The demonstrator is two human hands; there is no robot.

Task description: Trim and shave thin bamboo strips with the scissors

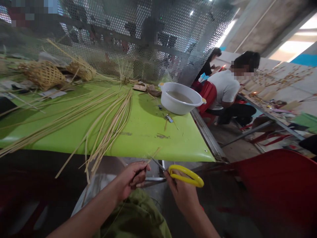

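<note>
My left hand is closed in a pinch around a thin bamboo strip, whose tip sticks up past the fingers. A pair of scissors with yellow handles is gripped in my right hand. The blades point up and left, close to the strip; whether they touch it I cannot tell. Both hands are just in front of the table's near edge, above my lap. To the left, a bundle of bamboo strips lies on the green table and hangs over the edge.
A white basin of cloudy water stands at the table's right. Nail clippers lie before it. Woven bamboo baskets sit at the back left, against a perforated metal screen. A red chair is at right; two people sit beyond.
</note>
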